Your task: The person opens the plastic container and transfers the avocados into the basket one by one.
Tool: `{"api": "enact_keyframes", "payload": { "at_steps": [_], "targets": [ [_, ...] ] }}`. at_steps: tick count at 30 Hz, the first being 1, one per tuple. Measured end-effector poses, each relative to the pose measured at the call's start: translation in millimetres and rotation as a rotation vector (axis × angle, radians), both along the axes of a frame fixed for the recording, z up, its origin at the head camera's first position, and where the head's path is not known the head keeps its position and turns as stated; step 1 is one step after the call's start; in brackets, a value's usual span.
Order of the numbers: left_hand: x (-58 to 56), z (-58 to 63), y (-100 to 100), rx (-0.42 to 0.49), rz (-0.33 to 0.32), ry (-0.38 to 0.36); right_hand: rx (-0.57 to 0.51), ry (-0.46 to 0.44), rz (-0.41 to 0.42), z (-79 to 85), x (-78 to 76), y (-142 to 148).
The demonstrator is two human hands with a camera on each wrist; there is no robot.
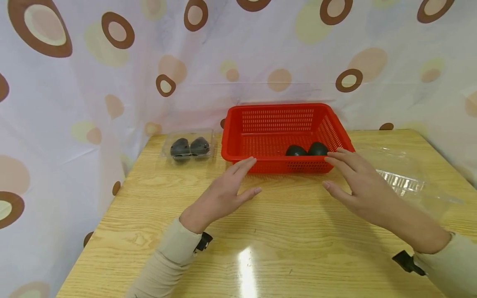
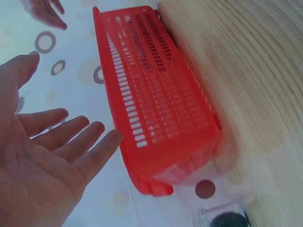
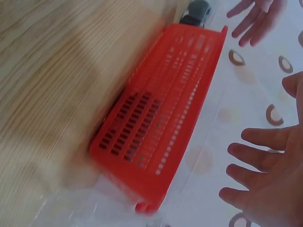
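A red plastic basket [image 1: 275,159] with slotted walls stands at the back of the table. Two dark, rounded fruits [image 1: 318,149] that look like avocados lie at its near right corner. My left hand [image 1: 220,196] is held before the basket's left part, fingers extended and thumb apart, with nothing in it. In the left wrist view its fingertips come right up to the basket rim [image 2: 113,101]. My right hand [image 1: 359,188] hovers in front of the right corner, palm facing inward, fingers spread and holding nothing. The right wrist view shows its fingers beside the basket [image 3: 161,109].
Left of the basket sits a clear plastic clamshell box [image 1: 213,140] with two similar dark fruits [image 1: 180,147] inside. Behind my right hand, an open clear clamshell [image 1: 402,182] lies on the wooden table [image 1: 156,207]. A patterned curtain [image 1: 261,54] hangs along the back and left.
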State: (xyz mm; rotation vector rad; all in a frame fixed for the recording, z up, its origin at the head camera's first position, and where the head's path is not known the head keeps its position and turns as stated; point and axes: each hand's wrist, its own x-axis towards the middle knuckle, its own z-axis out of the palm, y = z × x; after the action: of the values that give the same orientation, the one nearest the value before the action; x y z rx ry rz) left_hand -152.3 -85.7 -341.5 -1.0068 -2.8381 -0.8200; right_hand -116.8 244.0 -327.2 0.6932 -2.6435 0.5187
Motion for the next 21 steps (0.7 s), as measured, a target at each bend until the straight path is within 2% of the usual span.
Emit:
{"api": "enact_keyframes", "payload": {
  "at_steps": [5,10,14,21],
  "targets": [
    [-2.9,-1.4,-22.0,0.02,0.06,0.06,0.043,-0.001,0.051,0.4,-3.7,-26.7],
    [-9.3,-2.7,-41.9,0.024,0.102,0.094,0.036,-0.003,0.118,-1.7,-8.7,-48.7],
    [-14.4,-1.6,-56.5,0.011,0.142,0.099,0.038,-0.014,0.154,-4.3,-13.0,-67.1],
    [-27.1,-0.6,-78.4,0.012,0.226,0.064,0.029,-0.03,0.258,-9.6,-16.0,-101.4]
  ]
}}
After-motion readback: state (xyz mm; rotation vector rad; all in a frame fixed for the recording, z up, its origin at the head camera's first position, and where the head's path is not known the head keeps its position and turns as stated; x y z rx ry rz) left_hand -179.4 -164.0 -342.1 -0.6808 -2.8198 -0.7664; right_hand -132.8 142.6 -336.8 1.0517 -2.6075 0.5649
